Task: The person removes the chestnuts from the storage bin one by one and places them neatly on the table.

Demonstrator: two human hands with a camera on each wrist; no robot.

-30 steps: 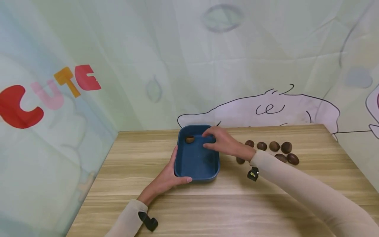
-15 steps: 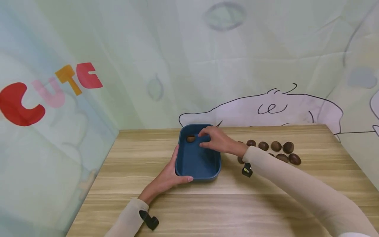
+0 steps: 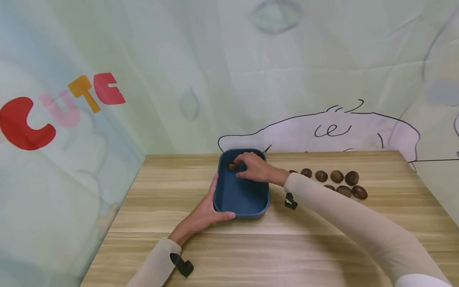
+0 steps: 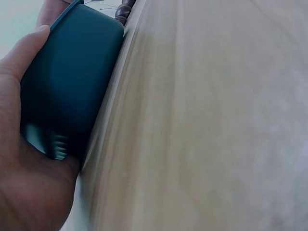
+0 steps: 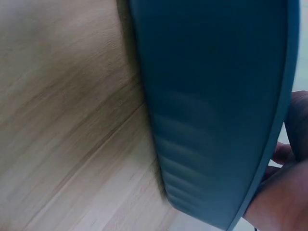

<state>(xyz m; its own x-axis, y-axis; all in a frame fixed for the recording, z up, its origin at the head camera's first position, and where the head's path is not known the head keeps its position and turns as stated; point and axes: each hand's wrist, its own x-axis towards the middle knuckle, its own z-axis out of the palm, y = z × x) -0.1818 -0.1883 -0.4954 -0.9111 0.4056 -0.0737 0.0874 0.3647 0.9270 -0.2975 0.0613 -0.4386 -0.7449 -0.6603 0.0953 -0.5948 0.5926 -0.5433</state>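
Observation:
A dark blue rectangular box (image 3: 242,199) stands on the wooden table. My left hand (image 3: 204,213) holds its near left corner, thumb along the near side and fingers along the left side; the left wrist view shows this hand (image 4: 29,183) against the box's outer wall (image 4: 72,62). Over the box's right rim reaches my right hand (image 3: 256,168), thumb and fingers apart. Its fingertips are at a brown chestnut (image 3: 231,167) in the far left of the box; whether they touch it, I cannot tell. The right wrist view has the box wall (image 5: 216,96) covering most of this hand.
To the right of the box, several chestnuts (image 3: 337,176) lie in two rough rows on the table (image 3: 251,255); the right forearm partly covers them. A printed curtain (image 3: 172,79) hangs right behind the table's far edge.
My right hand has moved left inside the box, up to the chestnut, its thumb and fingers still apart. The left hand keeps its place on the box. The view has shifted slightly.

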